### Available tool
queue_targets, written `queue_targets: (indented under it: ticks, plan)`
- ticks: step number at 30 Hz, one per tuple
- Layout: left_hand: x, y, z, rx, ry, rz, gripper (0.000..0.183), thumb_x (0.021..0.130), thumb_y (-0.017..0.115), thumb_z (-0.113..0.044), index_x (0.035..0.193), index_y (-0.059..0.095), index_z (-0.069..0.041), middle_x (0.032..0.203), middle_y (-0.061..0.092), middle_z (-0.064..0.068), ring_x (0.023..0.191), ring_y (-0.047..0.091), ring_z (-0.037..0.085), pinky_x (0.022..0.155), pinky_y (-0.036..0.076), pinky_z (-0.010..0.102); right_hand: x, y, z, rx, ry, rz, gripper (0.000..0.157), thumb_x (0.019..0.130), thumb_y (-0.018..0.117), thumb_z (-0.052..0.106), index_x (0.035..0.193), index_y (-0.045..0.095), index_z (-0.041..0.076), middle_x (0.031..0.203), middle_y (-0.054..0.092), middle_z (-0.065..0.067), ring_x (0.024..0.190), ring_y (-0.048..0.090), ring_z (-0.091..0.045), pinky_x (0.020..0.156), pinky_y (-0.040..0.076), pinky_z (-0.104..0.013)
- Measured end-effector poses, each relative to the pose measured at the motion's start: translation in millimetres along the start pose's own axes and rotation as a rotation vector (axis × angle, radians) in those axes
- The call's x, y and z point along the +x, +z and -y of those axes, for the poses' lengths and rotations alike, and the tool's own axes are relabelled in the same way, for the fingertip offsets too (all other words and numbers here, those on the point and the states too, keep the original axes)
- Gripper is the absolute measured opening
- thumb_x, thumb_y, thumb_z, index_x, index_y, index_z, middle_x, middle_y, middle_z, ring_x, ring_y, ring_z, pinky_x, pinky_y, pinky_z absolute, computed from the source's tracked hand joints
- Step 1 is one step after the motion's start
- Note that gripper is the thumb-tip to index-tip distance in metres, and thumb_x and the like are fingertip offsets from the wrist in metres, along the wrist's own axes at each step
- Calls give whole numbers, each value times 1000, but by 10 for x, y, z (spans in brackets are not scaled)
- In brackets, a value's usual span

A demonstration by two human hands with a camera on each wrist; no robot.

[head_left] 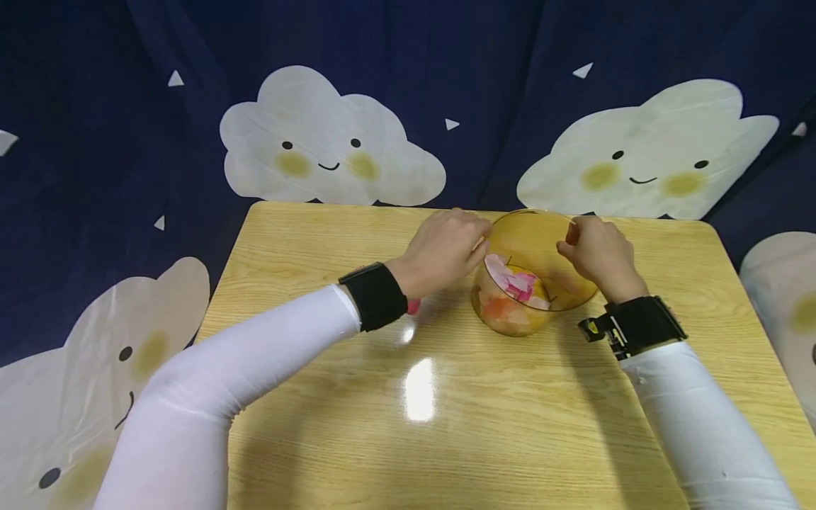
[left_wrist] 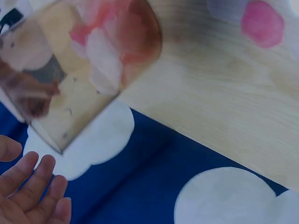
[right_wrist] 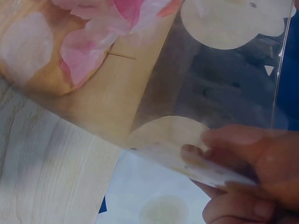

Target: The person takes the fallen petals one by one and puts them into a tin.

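Note:
A clear, amber-tinted round container (head_left: 510, 324) stands on the table with its wide rim upward. Pink and white petals (head_left: 518, 285) lie low inside it, seen also through the wall in both wrist views. My right hand (head_left: 602, 256) pinches the rim on the right, thumb on the inner side and fingers outside. At the left rim is my left hand (head_left: 449, 244); in the left wrist view its fingers (left_wrist: 42, 175) are spread and relaxed, just off the container's edge. A pink petal-like piece (head_left: 414, 306) lies on the table, partly hidden by my left wrist.
The light wooden table (head_left: 484, 439) ends at its back edge just behind the container. A dark blue curtain (head_left: 491, 85) with smiling white clouds hangs behind and around it. Black straps (head_left: 376, 296) circle both wrists.

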State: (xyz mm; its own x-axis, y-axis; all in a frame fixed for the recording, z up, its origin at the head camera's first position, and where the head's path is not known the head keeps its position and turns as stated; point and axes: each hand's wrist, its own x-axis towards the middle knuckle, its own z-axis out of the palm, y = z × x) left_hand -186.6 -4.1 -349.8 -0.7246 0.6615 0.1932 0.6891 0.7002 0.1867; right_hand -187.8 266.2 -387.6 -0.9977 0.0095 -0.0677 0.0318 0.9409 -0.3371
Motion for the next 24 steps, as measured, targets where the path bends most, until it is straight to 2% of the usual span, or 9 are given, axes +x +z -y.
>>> queue_targets:
  ticks: [4, 8, 11, 17, 24]
  plan:
    - [-132, -31, 198, -18, -78, -15, 21, 102, 56, -23, 103, 74, -13, 101, 75, -1, 93, 69, 19, 83, 55, 35, 10, 7, 15, -1, -1, 4, 23, 93, 68, 23, 86, 60, 3, 80, 63, -20, 75, 59, -39, 56, 42, -47]
    - [-295, -11, 382, -25, -146, 6, 21, 102, 56, -24, 103, 74, -12, 97, 74, 1, 86, 68, 17, 73, 55, 37, 16, 14, 10, -5, 2, 0, 23, 92, 68, 23, 86, 61, 3, 79, 63, -20, 75, 59, -39, 56, 42, -47]
    - [-397, 24, 516, -33, -196, 52, 23, 102, 56, -24, 106, 74, -12, 98, 75, 3, 85, 68, 18, 71, 56, 38, 16, 15, -2, -8, 4, -1, 23, 92, 68, 24, 85, 61, 3, 78, 62, -19, 74, 59, -39, 55, 42, -47]
    - [-539, 130, 803, -62, -314, 168, 24, 102, 57, -26, 111, 73, -9, 106, 75, 5, 93, 70, 20, 76, 58, 42, 18, 14, -11, -9, -3, -9, 23, 92, 69, 24, 85, 60, 3, 78, 62, -19, 73, 59, -39, 53, 42, -46]
    - [-738, 270, 1031, -55, -351, 271, 22, 95, 67, -16, 112, 71, -3, 108, 76, 11, 96, 72, 27, 79, 59, 48, 9, 8, 1, -10, -7, -11, 23, 92, 69, 23, 84, 61, 3, 77, 62, -19, 71, 58, -38, 52, 41, -45]
